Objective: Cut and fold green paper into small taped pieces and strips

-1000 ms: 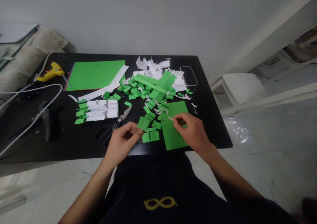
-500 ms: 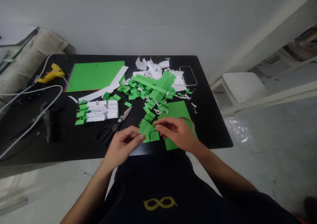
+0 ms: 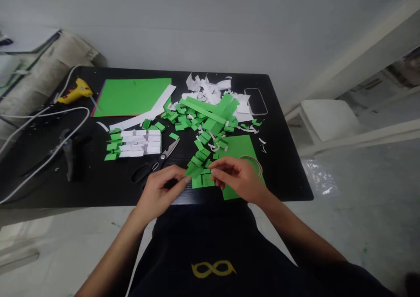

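Observation:
Between thumb and fingers, my left hand (image 3: 164,185) pinches a small green paper piece (image 3: 194,171) near the table's front edge. My right hand (image 3: 239,176) is closed at the other side of the same work, its fingertips at a green paper piece too small to make out clearly. Beneath them lies a flat green paper (image 3: 204,181). Folded green paper pieces (image 3: 201,150) stretch away from the hands toward a larger heap. A green sheet (image 3: 241,146) lies under my right hand, with a roll of tape (image 3: 259,165) on it, partly hidden.
Scissors (image 3: 162,157) lie open left of my hands, beside a block of white and green folded paper (image 3: 141,143). Farther back are a yellow glue gun (image 3: 77,92) with its cord, green sheets (image 3: 131,96), white scraps (image 3: 205,89) and a phone (image 3: 256,101).
The green piece in my left hand has tilted and now shows less of its face. My right hand has shifted slightly away from it. The whole view has moved a little.

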### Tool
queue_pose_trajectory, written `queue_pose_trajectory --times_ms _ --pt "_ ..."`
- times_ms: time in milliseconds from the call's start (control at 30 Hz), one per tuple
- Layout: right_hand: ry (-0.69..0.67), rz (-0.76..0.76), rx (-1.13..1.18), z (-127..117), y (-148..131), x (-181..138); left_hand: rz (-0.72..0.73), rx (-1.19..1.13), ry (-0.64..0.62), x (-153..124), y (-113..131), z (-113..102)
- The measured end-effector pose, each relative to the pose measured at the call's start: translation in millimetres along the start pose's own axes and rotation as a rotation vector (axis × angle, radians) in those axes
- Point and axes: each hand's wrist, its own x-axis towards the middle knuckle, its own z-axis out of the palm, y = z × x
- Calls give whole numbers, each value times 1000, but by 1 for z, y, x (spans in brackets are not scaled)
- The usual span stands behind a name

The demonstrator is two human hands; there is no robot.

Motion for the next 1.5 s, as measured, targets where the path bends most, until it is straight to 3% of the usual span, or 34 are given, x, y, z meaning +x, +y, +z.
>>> queue_pose_trajectory --times_ms 67,200,300,400,467,600,733,833,1033,1367,1500 --pt "23 -82 -237 1 6 -2 -77 -18 90 -2 -3 -7" --pt "-57 -284 -636 8 22 -7 -221 -105 238 -10 -10 -18" --pt "-58 -358 -768 16 33 -11 -277 -159 311 -14 -13 -21" --pt "-59 -322 -825 21 38 -14 -317 -195 358 -13 -13 -18" --pt "-65 -280 -852 24 38 -17 -313 -219 331 -10 -13 -12" --pt "-7 -238 -870 27 35 -15 -269 -307 134 3 -15 2" --pt "144 -323 -843 20 30 2 -312 -319 53 20 -16 12" --pt "143 -399 -933 13 29 20 -334 -310 1 31 -16 13" --pt "13 -400 -929 8 36 35 -384 -312 -32 37 -21 12" --pt "19 -380 -917 14 38 37 -436 -283 -74 23 -27 6" --pt "84 -314 -861 21 37 42 -441 -267 -91 14 -25 3"
